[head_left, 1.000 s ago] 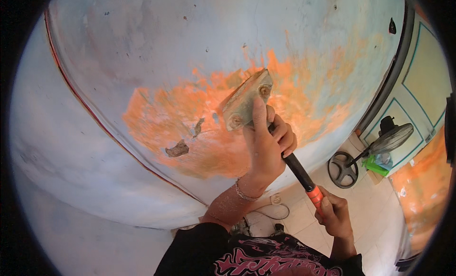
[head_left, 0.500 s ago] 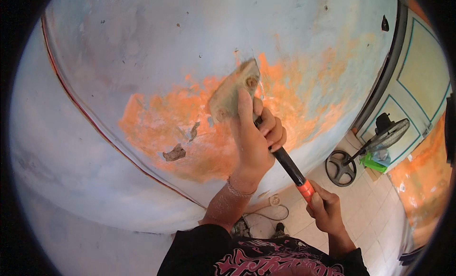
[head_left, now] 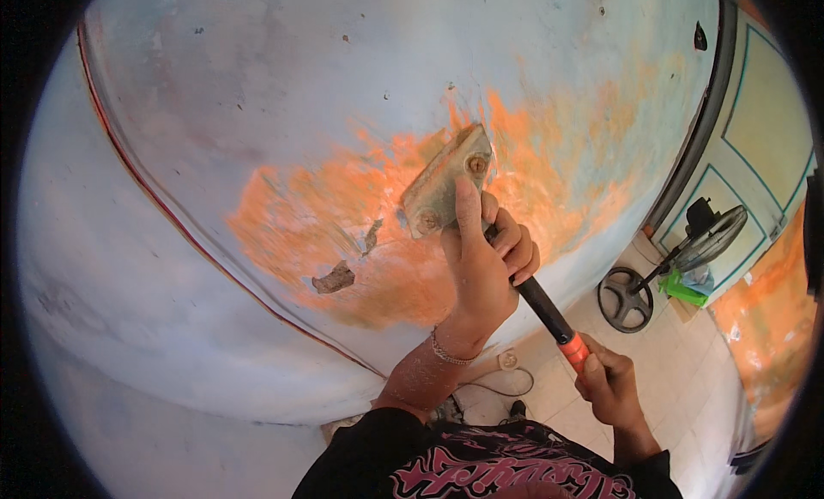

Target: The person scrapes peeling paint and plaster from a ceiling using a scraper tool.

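Observation:
A long-handled wall scraper (head_left: 443,180), with a dusty pale head and two round screws, lies against the wall over a scraped orange area (head_left: 296,211). Its black handle (head_left: 542,308) slants down to the right. My left hand (head_left: 485,267) is closed round the handle just below the head, with the thumb stretched up onto the head. Lower down, my right hand (head_left: 611,383) grips the handle at its orange-red section. The scraper's blade edge is hard to make out against the wall.
A bare grey-brown patch (head_left: 333,278) shows in the pale blue wall (head_left: 257,87). A red-brown line (head_left: 172,216) runs down the wall at left. At right stand a black fan (head_left: 625,300), a green item (head_left: 682,289) and a panelled door (head_left: 764,113). A cable (head_left: 515,393) lies on the tiled floor.
The scraper head has slid slightly downward on the wall, with both hands moving along with it. My view has shifted a little. Both grips look the same.

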A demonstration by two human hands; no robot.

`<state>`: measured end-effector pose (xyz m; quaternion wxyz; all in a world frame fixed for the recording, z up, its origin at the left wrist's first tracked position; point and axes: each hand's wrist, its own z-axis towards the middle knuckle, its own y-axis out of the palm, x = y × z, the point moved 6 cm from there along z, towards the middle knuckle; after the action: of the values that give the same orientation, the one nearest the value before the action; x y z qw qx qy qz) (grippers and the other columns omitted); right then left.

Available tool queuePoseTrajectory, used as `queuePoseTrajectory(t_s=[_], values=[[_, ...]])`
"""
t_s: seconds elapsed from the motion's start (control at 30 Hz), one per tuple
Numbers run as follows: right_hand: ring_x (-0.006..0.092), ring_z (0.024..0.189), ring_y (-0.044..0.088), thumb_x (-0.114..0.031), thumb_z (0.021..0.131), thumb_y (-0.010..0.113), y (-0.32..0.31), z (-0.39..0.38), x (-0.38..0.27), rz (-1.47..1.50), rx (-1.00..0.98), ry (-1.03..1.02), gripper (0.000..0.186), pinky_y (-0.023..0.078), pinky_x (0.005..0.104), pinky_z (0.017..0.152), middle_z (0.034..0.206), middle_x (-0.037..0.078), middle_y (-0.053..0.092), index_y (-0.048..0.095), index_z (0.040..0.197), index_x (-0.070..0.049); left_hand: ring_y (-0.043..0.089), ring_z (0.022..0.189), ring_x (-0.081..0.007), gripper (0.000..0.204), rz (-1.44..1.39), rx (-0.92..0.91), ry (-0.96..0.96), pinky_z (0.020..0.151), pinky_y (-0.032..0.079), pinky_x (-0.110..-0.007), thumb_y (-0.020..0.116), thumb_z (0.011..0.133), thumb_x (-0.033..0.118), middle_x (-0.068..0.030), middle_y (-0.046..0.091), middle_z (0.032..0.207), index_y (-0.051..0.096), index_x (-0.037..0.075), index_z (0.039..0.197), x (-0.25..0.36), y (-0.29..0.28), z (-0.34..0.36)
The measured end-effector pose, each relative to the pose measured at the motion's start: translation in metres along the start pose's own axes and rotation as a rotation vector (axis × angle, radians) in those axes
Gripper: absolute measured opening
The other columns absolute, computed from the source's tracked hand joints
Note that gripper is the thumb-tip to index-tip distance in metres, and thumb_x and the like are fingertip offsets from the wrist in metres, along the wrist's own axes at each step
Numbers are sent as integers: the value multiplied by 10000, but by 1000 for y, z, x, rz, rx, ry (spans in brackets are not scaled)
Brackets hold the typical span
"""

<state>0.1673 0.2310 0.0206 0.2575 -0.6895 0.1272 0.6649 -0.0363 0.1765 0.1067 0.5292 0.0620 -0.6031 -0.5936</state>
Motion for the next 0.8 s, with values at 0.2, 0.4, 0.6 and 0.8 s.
queuePoseTrajectory(t_s=[0.2, 0.4, 0.6, 0.8], values=[[42, 525, 397, -270, 972, 420, 10, 11, -20, -6, -7, -118, 402, 343, 206, 486, 601, -31, 467, 510, 1273, -19, 204, 344, -64, 444, 75, -3, 132, 323, 188, -235, 436, 929, 501, 50, 222, 479, 292, 164, 678, 33, 17, 7], [44, 532, 408, -273, 965, 425, 8, -3, -7, -5, -17, -12, 405, 356, 213, 491, 603, -33, 468, 514, 1270, -21, 205, 340, -62, 443, 11, 25, 27, 322, 186, -226, 436, 929, 503, 55, 213, 472, 304, 158, 683, 11, 4, -3], [41, 516, 408, -272, 966, 426, 13, 6, -26, -63, 7, -116, 398, 354, 208, 482, 591, -39, 463, 526, 1260, -22, 215, 342, -66, 442, 65, -19, 128, 322, 188, -228, 431, 932, 501, 52, 220, 472, 311, 158, 681, 31, 15, 2], [40, 514, 409, -242, 962, 429, 11, -6, -9, -32, -4, -19, 378, 356, 210, 478, 590, -32, 460, 533, 1252, -23, 190, 356, -59, 373, -10, 13, 5, 316, 176, -221, 373, 961, 468, 59, 228, 487, 349, 184, 719, 10, -1, -7]])
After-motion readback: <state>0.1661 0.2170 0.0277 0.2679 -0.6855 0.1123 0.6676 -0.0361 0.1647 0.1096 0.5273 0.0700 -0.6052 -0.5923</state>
